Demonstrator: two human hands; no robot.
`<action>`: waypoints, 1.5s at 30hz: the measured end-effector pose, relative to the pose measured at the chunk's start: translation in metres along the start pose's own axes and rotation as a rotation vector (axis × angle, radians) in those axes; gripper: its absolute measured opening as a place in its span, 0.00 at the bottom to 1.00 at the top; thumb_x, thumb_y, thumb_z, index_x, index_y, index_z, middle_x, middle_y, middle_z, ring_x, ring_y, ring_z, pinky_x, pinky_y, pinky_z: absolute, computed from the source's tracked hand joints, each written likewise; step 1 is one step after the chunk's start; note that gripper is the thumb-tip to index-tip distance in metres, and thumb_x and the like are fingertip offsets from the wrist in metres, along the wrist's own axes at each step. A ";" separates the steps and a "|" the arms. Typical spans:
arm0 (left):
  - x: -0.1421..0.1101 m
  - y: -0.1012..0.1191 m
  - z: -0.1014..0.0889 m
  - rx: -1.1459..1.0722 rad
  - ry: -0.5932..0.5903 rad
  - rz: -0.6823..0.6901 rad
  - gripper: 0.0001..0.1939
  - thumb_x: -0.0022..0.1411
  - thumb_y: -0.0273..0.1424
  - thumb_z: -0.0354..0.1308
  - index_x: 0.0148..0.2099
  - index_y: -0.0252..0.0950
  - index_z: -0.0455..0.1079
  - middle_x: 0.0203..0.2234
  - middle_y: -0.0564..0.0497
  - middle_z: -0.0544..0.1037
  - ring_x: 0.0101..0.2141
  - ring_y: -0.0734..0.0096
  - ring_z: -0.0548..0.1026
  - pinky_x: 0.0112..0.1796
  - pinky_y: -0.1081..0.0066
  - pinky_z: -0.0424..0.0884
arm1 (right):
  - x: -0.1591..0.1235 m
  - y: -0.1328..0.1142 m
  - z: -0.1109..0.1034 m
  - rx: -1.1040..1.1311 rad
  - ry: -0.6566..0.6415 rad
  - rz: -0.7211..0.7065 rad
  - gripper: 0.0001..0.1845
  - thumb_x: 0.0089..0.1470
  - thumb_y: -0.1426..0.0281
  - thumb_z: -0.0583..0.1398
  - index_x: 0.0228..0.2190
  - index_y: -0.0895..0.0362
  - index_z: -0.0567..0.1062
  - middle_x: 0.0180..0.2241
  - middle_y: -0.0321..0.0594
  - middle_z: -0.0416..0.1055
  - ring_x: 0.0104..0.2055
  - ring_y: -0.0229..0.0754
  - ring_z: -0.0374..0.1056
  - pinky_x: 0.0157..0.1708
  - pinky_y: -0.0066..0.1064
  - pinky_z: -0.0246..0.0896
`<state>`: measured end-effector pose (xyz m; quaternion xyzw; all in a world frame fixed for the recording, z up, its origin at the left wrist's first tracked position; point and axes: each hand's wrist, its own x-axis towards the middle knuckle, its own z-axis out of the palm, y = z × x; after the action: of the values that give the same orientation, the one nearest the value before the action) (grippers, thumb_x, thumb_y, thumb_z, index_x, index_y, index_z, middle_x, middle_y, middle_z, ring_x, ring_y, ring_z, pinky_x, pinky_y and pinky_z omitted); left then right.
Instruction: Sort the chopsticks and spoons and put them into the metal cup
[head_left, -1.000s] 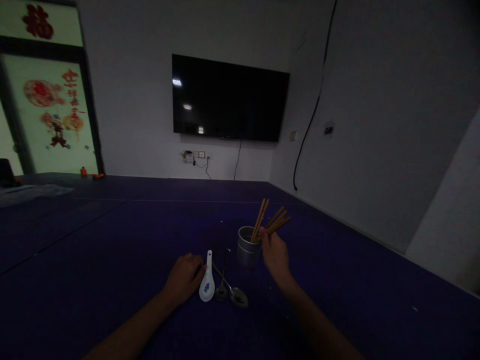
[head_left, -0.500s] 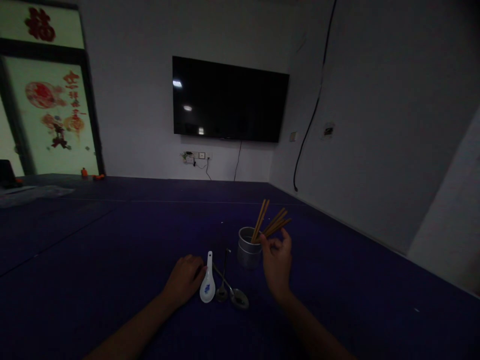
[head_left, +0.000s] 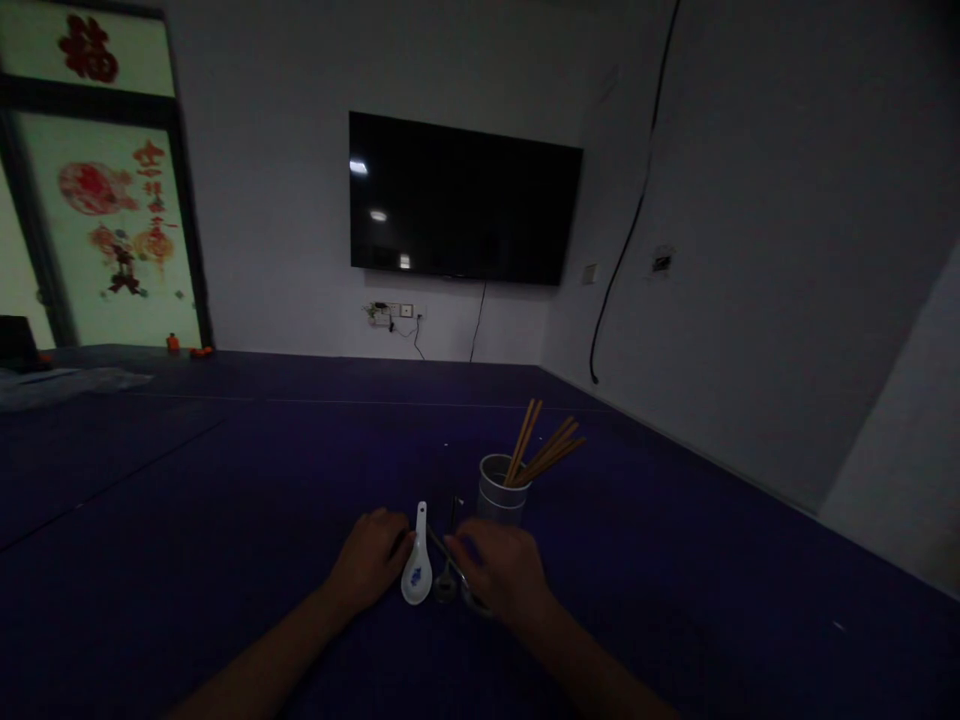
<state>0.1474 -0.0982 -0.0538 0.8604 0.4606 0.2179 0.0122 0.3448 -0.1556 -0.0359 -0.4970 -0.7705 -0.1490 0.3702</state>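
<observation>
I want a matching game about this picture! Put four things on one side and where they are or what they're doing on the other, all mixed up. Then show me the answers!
Things:
1. white spoon
2. chopsticks
3. television
4. right hand

Matches:
A. up on the wall
B. partly hiding a metal spoon
C. right beside the left hand
D. poking out of the metal cup

Right pairs: 1-C, 2-D, 3-A, 4-B.
</observation>
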 end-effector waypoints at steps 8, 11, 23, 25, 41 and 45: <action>-0.001 0.005 -0.004 -0.011 -0.014 -0.014 0.17 0.64 0.40 0.47 0.27 0.36 0.64 0.26 0.49 0.73 0.32 0.65 0.69 0.33 0.67 0.61 | 0.002 -0.004 0.004 -0.095 -0.424 0.163 0.09 0.56 0.64 0.57 0.30 0.52 0.75 0.30 0.38 0.77 0.32 0.42 0.72 0.27 0.27 0.53; -0.001 0.005 -0.004 0.000 -0.022 -0.003 0.16 0.62 0.40 0.49 0.25 0.36 0.63 0.23 0.51 0.72 0.31 0.67 0.69 0.33 0.67 0.60 | 0.000 -0.003 0.005 -0.078 -0.440 0.190 0.07 0.54 0.65 0.58 0.29 0.53 0.75 0.29 0.38 0.77 0.31 0.42 0.72 0.26 0.27 0.53; -0.001 0.004 -0.004 0.036 -0.043 0.011 0.12 0.63 0.32 0.47 0.29 0.36 0.67 0.28 0.49 0.75 0.34 0.66 0.70 0.35 0.68 0.60 | 0.000 -0.004 0.008 -0.129 -0.482 0.234 0.10 0.55 0.68 0.55 0.28 0.54 0.76 0.28 0.41 0.76 0.32 0.42 0.72 0.26 0.27 0.54; 0.000 0.003 -0.003 0.036 -0.049 0.012 0.12 0.63 0.31 0.47 0.28 0.36 0.66 0.28 0.49 0.75 0.34 0.66 0.70 0.35 0.68 0.60 | 0.000 -0.003 0.007 -0.138 -0.476 0.261 0.10 0.55 0.68 0.55 0.28 0.55 0.75 0.28 0.41 0.76 0.31 0.43 0.72 0.26 0.27 0.53; 0.000 0.000 0.000 0.016 -0.030 0.035 0.15 0.64 0.34 0.44 0.28 0.37 0.66 0.26 0.49 0.75 0.32 0.66 0.70 0.35 0.66 0.61 | 0.000 -0.008 -0.002 0.144 0.123 0.111 0.15 0.60 0.62 0.50 0.33 0.55 0.73 0.24 0.38 0.72 0.25 0.38 0.68 0.27 0.27 0.60; 0.000 0.000 0.001 0.031 -0.034 0.036 0.15 0.64 0.34 0.44 0.28 0.37 0.66 0.27 0.49 0.75 0.32 0.66 0.70 0.34 0.66 0.61 | -0.004 0.000 -0.006 0.179 0.352 0.007 0.14 0.59 0.64 0.53 0.26 0.54 0.73 0.22 0.38 0.72 0.24 0.39 0.69 0.26 0.29 0.64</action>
<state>0.1476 -0.0979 -0.0545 0.8721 0.4481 0.1963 0.0025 0.3481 -0.1615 -0.0344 -0.4310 -0.7025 -0.1631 0.5423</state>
